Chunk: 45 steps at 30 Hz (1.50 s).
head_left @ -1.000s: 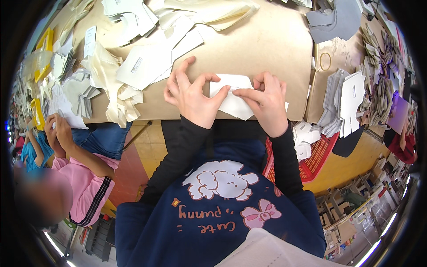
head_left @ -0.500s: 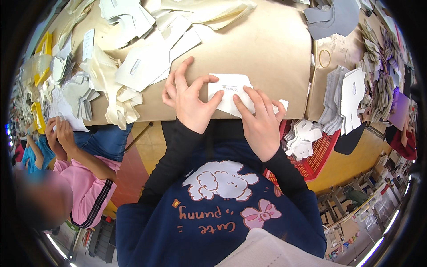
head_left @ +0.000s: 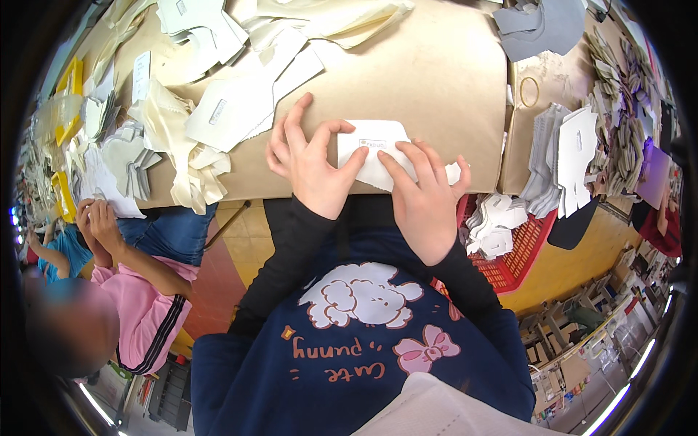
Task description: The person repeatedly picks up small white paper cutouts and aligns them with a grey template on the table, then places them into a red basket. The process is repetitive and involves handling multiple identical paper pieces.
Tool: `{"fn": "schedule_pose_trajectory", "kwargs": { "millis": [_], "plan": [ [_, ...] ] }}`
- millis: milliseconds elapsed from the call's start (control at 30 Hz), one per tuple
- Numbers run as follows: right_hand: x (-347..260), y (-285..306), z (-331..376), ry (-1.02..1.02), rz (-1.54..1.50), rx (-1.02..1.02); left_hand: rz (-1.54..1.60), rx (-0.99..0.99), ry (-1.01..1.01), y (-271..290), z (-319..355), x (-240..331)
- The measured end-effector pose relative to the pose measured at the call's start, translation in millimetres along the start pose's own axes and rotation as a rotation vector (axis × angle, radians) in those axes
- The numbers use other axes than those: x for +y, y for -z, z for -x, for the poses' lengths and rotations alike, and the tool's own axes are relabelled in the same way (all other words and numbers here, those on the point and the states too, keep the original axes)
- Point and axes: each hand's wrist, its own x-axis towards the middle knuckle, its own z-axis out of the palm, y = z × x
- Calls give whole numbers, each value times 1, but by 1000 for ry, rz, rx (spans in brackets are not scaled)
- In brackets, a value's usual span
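A small white cut piece of sheet material (head_left: 374, 129), with a printed rectangular label mark (head_left: 373, 144) on it, lies near the table's front edge. My left hand (head_left: 311, 161) rests at its left side. The left thumb touches beside the mark and the bent index finger meets the upper left edge, while the other fingers spread away. From the right, my right hand (head_left: 423, 203) lays its fingertips on the piece, the index tip just right of the mark. The right thumb is out to the side, by a white corner. Part of the piece is hidden under the right fingers.
Stacked white cut pieces (head_left: 231, 109) and cream scraps (head_left: 196, 163) cover the table's left. Grey pieces (head_left: 542, 30) lie far right, white stacks (head_left: 574, 160) nearer. A red basket (head_left: 518, 260) with white pieces stands below the right edge. A co-worker in pink (head_left: 156, 309) sits left.
The view has shifted very slightly. Both hands stay on the white piece; the right index fingertip has moved a little left and up, closer to the label mark.
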Motion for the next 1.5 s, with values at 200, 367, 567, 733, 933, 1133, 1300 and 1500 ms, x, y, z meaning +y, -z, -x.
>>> {"fn": "schedule_pose_trajectory", "kwargs": {
  "millis": [200, 367, 567, 733, 933, 1133, 1300, 1500],
  "plan": [
    [2, 4, -1, 4, -20, -35, 32, 33, -10, -4, 2, -1],
    [-4, 1, 0, -3, -3, -29, 36, -14, -11, 6, -2, -6],
    [-5, -2, 0, -3, 33, -30, 30, -45, 37, 14, -8, -5],
    [-6, -6, 0, 10, 65, 5, 30, -27, 50, 12, -8, -2],
    [-10, -11, -3, 23, 119, 33, 18, -7, 80, 8, -9, -3],
    [-6, -10, -8, -23, 91, 3, -10, 38, 78, 2, -7, 0],
    [-2, -16, -11, -49, 86, 95, 15, 76, 67, -2, -4, 1],
    [11, -10, -2, -73, 103, 111, 31, 75, 64, -3, -4, -2]
  ]
}}
